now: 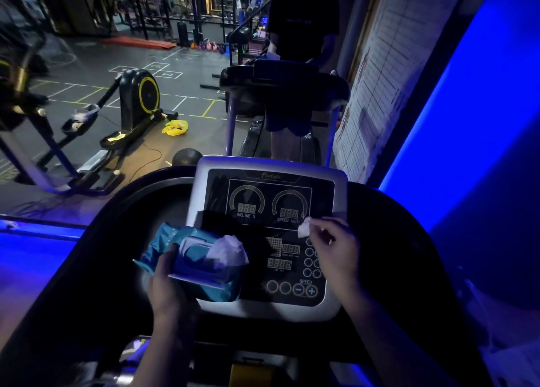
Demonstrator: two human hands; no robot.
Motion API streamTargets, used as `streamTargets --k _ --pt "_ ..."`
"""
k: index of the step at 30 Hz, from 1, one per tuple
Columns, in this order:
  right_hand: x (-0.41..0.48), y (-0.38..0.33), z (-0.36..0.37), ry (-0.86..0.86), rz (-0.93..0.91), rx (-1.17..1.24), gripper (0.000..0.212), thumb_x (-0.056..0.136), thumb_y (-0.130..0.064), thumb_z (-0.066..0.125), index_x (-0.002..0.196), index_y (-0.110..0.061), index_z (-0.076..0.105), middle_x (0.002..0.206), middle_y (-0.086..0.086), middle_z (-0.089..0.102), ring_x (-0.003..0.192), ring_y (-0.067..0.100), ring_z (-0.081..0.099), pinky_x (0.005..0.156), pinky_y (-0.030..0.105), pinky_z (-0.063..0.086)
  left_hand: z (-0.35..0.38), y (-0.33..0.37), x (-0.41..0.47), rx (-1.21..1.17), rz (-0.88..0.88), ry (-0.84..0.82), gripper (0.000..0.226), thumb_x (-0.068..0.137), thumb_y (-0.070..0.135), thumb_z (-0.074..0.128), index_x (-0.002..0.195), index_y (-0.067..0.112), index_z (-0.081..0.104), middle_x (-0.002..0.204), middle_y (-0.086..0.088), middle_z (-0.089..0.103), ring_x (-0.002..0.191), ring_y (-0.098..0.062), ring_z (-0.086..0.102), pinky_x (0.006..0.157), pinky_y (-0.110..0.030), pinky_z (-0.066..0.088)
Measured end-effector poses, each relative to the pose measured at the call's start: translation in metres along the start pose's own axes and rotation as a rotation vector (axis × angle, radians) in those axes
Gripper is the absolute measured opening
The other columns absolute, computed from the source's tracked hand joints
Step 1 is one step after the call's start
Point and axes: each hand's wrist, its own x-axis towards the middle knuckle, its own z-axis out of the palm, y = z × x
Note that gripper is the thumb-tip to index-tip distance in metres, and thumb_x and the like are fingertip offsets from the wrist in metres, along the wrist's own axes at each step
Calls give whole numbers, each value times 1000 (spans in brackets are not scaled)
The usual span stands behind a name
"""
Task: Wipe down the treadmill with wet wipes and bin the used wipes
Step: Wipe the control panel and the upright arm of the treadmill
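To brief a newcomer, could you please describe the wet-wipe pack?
Start at the treadmill console, the grey-framed panel ahead. At its left edge the left hand holds the wet-wipe pack. It is the only blue packet, lid open, white wipe sticking out.

Silver-grey treadmill console [204, 188], its panel black with pale dial markings. At the console's left edge, a teal-blue wipe pack [163, 243] shows a white sheet [228, 249]; at its right, a white crumpled wipe [304, 227]. Beyond the console to the left: a yellow bag [175, 127], a black flywheel [148, 94] ringed yellow, a dark grey floor [87, 91] gridded white and yellow. Right of the console, a vivid blue wall [482, 123].
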Motion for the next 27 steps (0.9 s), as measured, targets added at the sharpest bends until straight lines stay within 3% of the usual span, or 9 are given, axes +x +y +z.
streamTargets --k 3,8,11,13,15,19,23,24,27 --pt "22 -7 -2 62 7 45 11 85 -9 76 92 -18 77 89 -13 70 84 2 66 78 24 53 0 0 -2 8 -3 7 25 94 29 68 116 18 73 96 -5 73 78 -24 70 79 -41 58" --pt "19 12 7 -192 -276 -276 25 87 -2 71 111 -10 75 104 1 64 92 19 65 83 33 54 1 1 -3 -4 0 39 19 90 28 72 106 17 75 107 -10 72 90 -29 70 94 -49 56" --pt "-2 19 7 -318 -308 -341 24 86 -3 72 109 -10 74 106 1 61 88 18 65 78 36 57 2 2 -2 -5 1 24 10 94 25 70 100 18 74 93 -2 74 74 -18 71 75 -36 60" --pt "-10 20 2 -368 -270 -299 16 86 -6 73 101 -13 75 99 -4 59 82 8 62 75 31 56 1 1 -1 1 3 30 12 95 25 70 103 18 74 88 1 74 70 -16 71 68 -31 60" --pt "-8 18 -6 -276 -143 -198 11 86 -9 73 91 -18 75 92 -9 59 78 0 60 72 15 50 0 1 -1 5 13 31 13 94 26 70 103 17 74 89 0 74 71 -16 71 68 -31 60" --pt "6 18 -24 56 60 -130 18 86 -4 72 93 -21 73 89 -4 65 76 0 59 73 5 42 0 1 -5 11 4 18 22 93 28 71 110 16 74 97 -7 73 78 -24 70 77 -38 59" --pt "0 26 -14 -30 -125 -343 15 89 -9 68 100 -18 72 97 -2 66 88 21 60 81 29 46 1 -2 -6 20 -2 24 24 92 29 72 114 18 73 93 -4 74 74 -22 71 75 -39 58" --pt "-6 23 -7 -52 -138 -338 16 88 -8 69 101 -17 72 98 -1 65 89 21 60 81 29 47 1 -2 -6 20 1 25 24 92 29 72 114 19 73 91 -3 74 72 -21 72 73 -37 58" --pt "-30 12 15 -149 -122 -256 17 86 -5 73 101 -13 73 98 1 63 86 8 58 76 8 42 0 -3 -4 8 16 32 24 91 29 72 113 18 74 90 -3 74 76 -24 71 80 -41 58"
